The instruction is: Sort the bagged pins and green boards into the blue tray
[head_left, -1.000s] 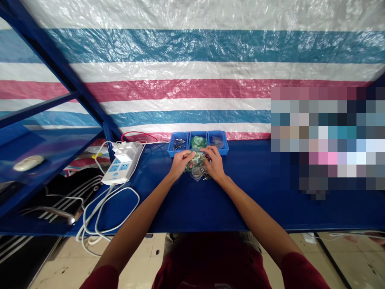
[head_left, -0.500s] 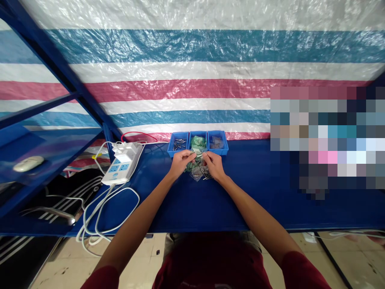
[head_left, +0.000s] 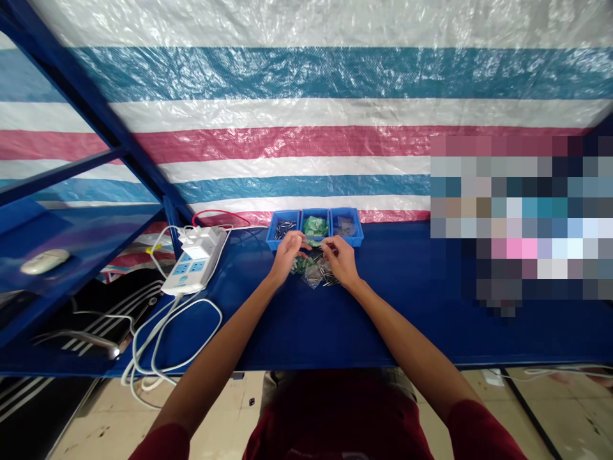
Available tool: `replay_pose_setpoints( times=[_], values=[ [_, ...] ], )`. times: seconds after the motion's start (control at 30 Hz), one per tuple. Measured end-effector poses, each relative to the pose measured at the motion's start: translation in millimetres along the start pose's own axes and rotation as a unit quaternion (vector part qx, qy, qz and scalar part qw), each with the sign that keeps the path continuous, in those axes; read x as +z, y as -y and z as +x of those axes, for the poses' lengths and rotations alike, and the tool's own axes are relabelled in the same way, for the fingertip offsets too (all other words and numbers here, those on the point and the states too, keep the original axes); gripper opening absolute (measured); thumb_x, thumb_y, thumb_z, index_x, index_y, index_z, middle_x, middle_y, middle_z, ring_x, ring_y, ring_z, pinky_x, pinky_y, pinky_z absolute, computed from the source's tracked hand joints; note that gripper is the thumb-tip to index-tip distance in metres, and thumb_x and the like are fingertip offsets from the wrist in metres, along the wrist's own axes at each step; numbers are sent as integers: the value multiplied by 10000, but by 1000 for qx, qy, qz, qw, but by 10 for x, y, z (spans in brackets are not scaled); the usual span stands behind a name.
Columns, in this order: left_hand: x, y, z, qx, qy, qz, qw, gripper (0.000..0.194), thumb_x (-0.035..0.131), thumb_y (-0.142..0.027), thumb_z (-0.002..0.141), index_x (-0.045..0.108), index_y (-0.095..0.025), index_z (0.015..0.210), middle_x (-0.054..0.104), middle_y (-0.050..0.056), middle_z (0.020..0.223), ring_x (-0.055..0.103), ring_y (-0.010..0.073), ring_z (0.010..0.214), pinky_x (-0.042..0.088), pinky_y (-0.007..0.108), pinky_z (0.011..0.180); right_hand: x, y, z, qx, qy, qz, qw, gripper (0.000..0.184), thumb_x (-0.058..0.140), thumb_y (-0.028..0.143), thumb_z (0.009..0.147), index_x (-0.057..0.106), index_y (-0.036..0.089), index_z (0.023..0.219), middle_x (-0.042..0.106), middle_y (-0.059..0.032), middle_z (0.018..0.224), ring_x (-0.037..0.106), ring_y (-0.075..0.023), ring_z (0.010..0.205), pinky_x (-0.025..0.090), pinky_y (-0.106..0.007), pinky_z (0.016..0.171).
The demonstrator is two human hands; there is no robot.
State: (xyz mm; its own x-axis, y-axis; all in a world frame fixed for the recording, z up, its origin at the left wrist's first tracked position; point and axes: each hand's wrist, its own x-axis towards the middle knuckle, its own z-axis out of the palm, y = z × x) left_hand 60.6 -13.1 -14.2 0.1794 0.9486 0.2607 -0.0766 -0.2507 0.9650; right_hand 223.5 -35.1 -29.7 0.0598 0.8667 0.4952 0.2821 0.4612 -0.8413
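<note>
My left hand (head_left: 286,255) is raised just in front of the bins, its fingers apart and nothing visible in them. Facing it, my right hand (head_left: 341,260) has thumb and fingers pinched together; whatever they hold is too small to make out. Beneath and between both hands lies a mixed pile: green packets (head_left: 301,264), a clear plastic packet (head_left: 313,275) and thin metal pieces (head_left: 329,276). Three blue bins stand side by side behind it. Metal pieces (head_left: 285,227) are in the left bin, green packets (head_left: 316,225) in the middle one, clear packets (head_left: 345,226) in the right one.
A white power strip (head_left: 191,271) with plugged-in adapters (head_left: 201,241) sits on the blue table (head_left: 306,332) to the left, its looped cable (head_left: 179,338) hanging over the front edge. Behind the table hangs a striped plastic sheet (head_left: 297,140). The right side is pixelated.
My fingertips were together around a small greenish packet between them. My left hand has since opened and lifted slightly, while the right hand stays nearly in place.
</note>
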Motion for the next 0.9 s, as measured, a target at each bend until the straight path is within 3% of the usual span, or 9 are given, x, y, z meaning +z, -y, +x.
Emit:
replay_pose_setpoints(
  times=[0.07, 0.13, 0.27, 0.37, 0.5, 0.6, 0.67, 0.8, 0.9],
  values=[
    [-4, 19, 17, 14, 9, 25, 1000, 453, 685, -543, 734, 582, -183, 990, 648, 60, 984, 636, 206, 927, 528, 266, 675, -9, 12, 0, 28, -4, 20, 999, 235, 500, 396, 883, 595, 195, 806, 560, 7, 653, 537, -131, 563, 445, -253, 590],
    [-9, 43, 23, 21, 8, 62, 998, 439, 747, -477, 686, 602, -175, 970, 658, 58, 983, 627, 210, 953, 523, 270, 725, -18, 34, -6, 42, 12, 25, 999, 282, 488, 423, 887, 572, 199, 739, 520, 30, 562, 520, -126, 520, 435, -250, 587],
    [-26, 87, 4, 25, -15, 86, 996, 361, 742, -450, 693, 615, -162, 870, 652, 10, 757, 611, 150, 695, 507, 269, 656, -15, 65, -21, 45, 38, 18, 998, 336, 473, 464, 887, 560, 203, 695, 523, 37, 537, 524, -122, 500, 426, -245, 580],
    [-48, 96, 43, 42, -39, 95, 994, 344, 733, -441, 696, 617, -163, 864, 647, 4, 732, 588, 136, 641, 490, 257, 619, -6, 68, -23, 43, 21, 2, 999, 394, 444, 479, 899, 560, 199, 646, 529, 28, 523, 526, -122, 492, 419, -244, 570],
    [-57, 64, 310, 72, -58, 128, 987, 316, 697, -405, 722, 610, -174, 919, 640, 1, 742, 589, 143, 652, 475, 260, 634, -14, 64, -12, 61, -23, -5, 998, 418, 422, 495, 904, 596, 192, 674, 538, 21, 511, 528, -127, 484, 425, -244, 565],
    [-25, 32, 620, 75, -51, 227, 970, 232, 662, -329, 766, 614, -180, 937, 621, -1, 711, 589, 158, 677, 462, 281, 686, -27, 52, -2, 69, -44, -17, 997, 433, 414, 501, 906, 597, 191, 665, 539, 19, 506, 532, -128, 484, 425, -243, 563],
    [16, 23, 804, 53, -5, 343, 938, 211, 677, -263, 761, 620, -190, 951, 630, 18, 767, 599, 188, 752, 451, 316, 749, -34, 45, 2, 71, -47, -28, 996, 439, 410, 502, 908, 595, 191, 659, 542, 17, 507, 538, -130, 494, 422, -241, 561],
    [116, 41, 989, 31, 56, 572, 818, 310, 767, -282, 704, 632, -222, 977, 574, 98, 1115, 499, 325, 1107, 371, 436, 899, -46, 51, 5, 65, -40, -41, 996, 438, 403, 491, 914, 595, 189, 661, 543, 20, 509, 536, -127, 495, 418, -238, 570],
    [164, 67, 990, 51, 74, 612, 786, 157, 730, -261, 751, 654, -220, 883, 525, 99, 1187, 447, 333, 1163, 330, 456, 933, -55, 58, 6, 57, -41, -52, 996, 431, 399, 469, 920, 598, 187, 663, 548, 18, 515, 534, -128, 498, 412, -240, 578]
  ],
)
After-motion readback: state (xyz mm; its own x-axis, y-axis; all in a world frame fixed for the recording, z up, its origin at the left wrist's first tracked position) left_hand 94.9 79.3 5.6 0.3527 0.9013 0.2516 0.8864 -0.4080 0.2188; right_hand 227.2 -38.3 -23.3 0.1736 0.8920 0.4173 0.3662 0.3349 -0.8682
